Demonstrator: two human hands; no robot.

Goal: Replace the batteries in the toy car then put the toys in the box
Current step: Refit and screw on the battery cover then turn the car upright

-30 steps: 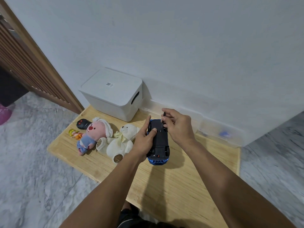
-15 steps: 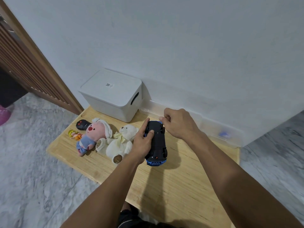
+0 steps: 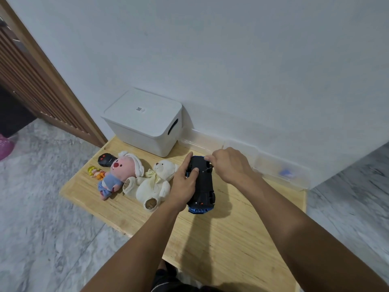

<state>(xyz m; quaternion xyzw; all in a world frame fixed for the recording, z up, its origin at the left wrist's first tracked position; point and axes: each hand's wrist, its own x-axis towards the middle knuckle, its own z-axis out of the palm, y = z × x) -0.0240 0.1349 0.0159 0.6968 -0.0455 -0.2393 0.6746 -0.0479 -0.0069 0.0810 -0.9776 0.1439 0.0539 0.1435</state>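
On the counter (image 3: 231, 239), left hand (image 3: 185, 182) grips the upturned car (image 3: 202, 184); right hand (image 3: 229, 165) pinches something thin against its underside; toys remain unboxed.

Wooden table (image 3: 242, 239): box (image 3: 145, 121), toys (image 3: 134, 178)

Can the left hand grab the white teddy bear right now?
Probably not yet. The left hand is busy gripping the upturned toy car. The white teddy bear lies right beside that wrist with nothing covering it, so once the hand lets go it looks easy.
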